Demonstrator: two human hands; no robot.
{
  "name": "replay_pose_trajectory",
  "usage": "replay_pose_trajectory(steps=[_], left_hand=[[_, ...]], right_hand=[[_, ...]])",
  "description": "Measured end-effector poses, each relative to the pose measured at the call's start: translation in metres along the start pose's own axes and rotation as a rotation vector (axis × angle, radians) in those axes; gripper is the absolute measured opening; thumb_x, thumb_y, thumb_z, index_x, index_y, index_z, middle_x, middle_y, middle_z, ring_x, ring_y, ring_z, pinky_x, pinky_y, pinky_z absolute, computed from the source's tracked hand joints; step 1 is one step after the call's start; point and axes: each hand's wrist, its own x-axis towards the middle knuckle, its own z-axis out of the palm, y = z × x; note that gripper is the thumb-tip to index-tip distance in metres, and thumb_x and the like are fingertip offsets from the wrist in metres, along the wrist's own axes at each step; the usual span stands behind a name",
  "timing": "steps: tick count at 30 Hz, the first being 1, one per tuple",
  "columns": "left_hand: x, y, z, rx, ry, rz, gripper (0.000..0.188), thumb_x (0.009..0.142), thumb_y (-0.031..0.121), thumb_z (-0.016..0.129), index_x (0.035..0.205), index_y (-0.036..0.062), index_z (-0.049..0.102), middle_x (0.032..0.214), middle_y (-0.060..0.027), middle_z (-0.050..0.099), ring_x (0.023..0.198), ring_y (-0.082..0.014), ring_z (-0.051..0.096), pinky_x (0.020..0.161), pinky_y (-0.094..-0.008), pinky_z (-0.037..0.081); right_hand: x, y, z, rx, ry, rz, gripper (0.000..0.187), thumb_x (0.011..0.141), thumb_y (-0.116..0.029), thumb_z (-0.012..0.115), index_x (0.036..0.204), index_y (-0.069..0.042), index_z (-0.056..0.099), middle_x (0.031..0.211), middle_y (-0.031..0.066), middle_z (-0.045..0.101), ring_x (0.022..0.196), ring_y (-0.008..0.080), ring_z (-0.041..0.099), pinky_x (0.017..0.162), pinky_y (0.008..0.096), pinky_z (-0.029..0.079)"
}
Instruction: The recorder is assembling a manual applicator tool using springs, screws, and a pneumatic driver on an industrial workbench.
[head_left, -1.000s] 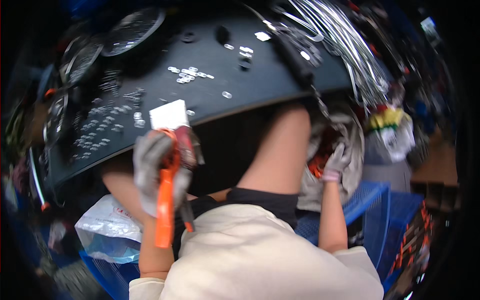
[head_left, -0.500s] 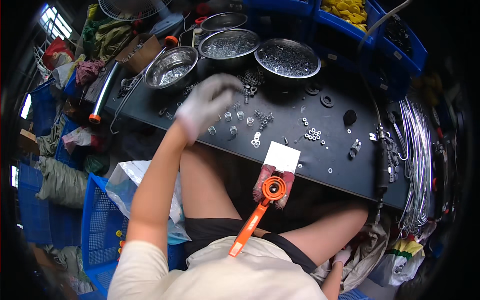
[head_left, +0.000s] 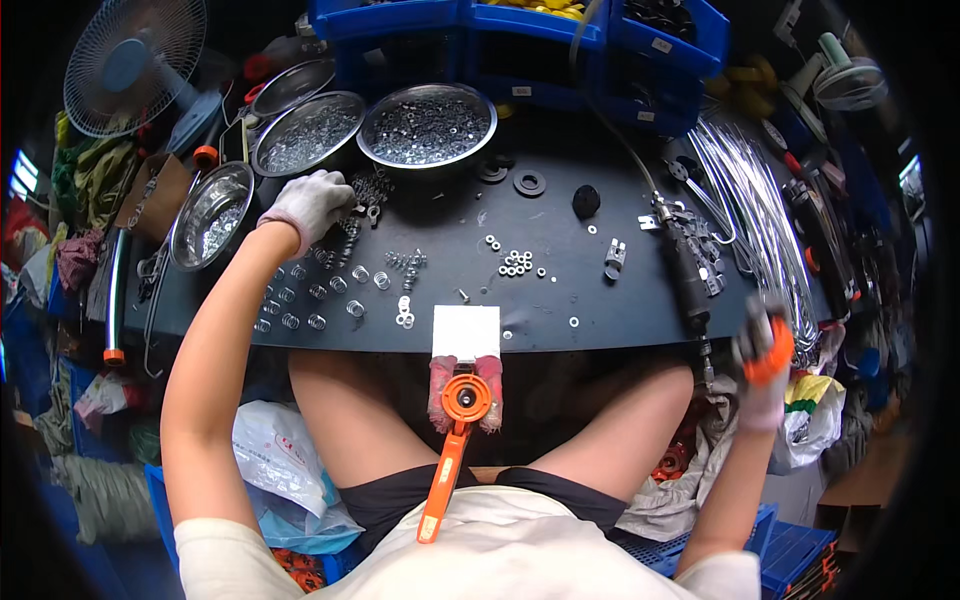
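My left hand (head_left: 314,206), in a pale glove, is over the left part of the bench with its fingers curled at a pile of small metal parts (head_left: 372,188). What lies under its fingertips is hidden. At the right, above the bench's front edge, my right hand (head_left: 752,362) grips an orange plastic part (head_left: 771,352); this hand is gloved and smeared by motion. Before my lap, an orange lever handle (head_left: 443,490) with a ring-shaped head (head_left: 466,398) sits at a red-wrapped fixture (head_left: 440,385) behind which is a white plate (head_left: 467,328).
Coil springs (head_left: 317,291) and white rings (head_left: 517,263) lie on the dark bench (head_left: 440,240). Metal bowls (head_left: 427,125) of small parts and blue bins (head_left: 530,22) stand behind. A black air tool (head_left: 686,275) and bent metal rods (head_left: 750,190) are on the right.
My view has swung to the right. My right hand has come up from beside the sack at the lower right, now with an orange part. My left hand stays by the small parts, fingers curled in.
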Motion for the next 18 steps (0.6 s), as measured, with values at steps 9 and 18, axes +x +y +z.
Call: replay_pose_trajectory(steps=[9,18], left_hand=[[-0.014,0.002,0.007,-0.067,-0.028,-0.019,0.027,0.079,0.003,0.063,0.105,0.0112,0.061,0.099,-0.0106,0.06,0.101,-0.0324,0.058,0.087,-0.0418,0.048],[-0.017,-0.009,0.002,-0.235,0.165,-0.113,0.029,0.073,-0.003,0.066,0.1,0.0053,0.06,0.1,-0.0139,0.062,0.099,-0.0333,0.06,0.086,-0.0384,0.049]], right_hand=[[0.262,0.07,0.249,-1.448,-0.449,-0.245,0.032,0.078,-0.018,0.066,0.107,-0.004,0.068,0.108,0.0207,0.066,0.101,0.0322,0.064,0.087,0.0363,0.051],[0.269,0.065,0.23,-1.363,-0.277,-0.404,0.034,0.077,-0.019,0.067,0.106,-0.002,0.064,0.105,0.0238,0.065,0.103,0.0389,0.062,0.087,0.0399,0.05]])
